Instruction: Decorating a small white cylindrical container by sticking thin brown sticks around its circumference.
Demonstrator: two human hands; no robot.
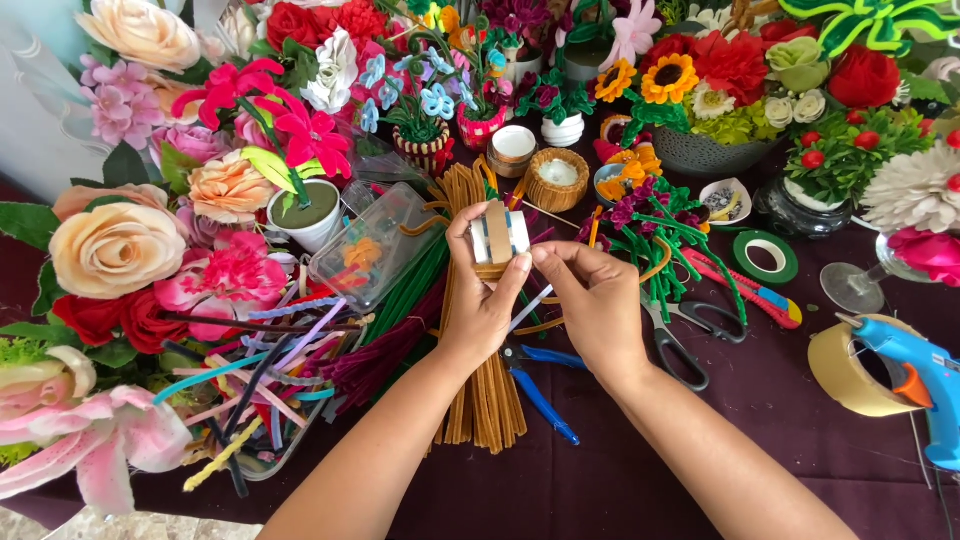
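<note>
Two hands, left grip (487, 290) around one small white tan-wrapped card (499, 236), right grip (585, 290) pinching one tan pipe cleaner (527, 308), mid-counter (600, 480).

The counter (600, 480) wears a dark maroon cloth. On it lie black-handled scissors (690, 340), blue-handled pliers (540, 390), a blue glue gun (915, 385), a tan tape roll (850, 375), a green tape roll (766, 256) and brown pipe cleaners (485, 400).

We find one package, a clear plastic box (375, 245) with rounded corners, lying tilted left of the frame's centre among the artificial flowers; orange and blue pieces show through its lid. A second clear plastic tray (262, 455) sits at the lower left, filled with coloured pipe cleaners. We see no labels, signs or screens.
</note>
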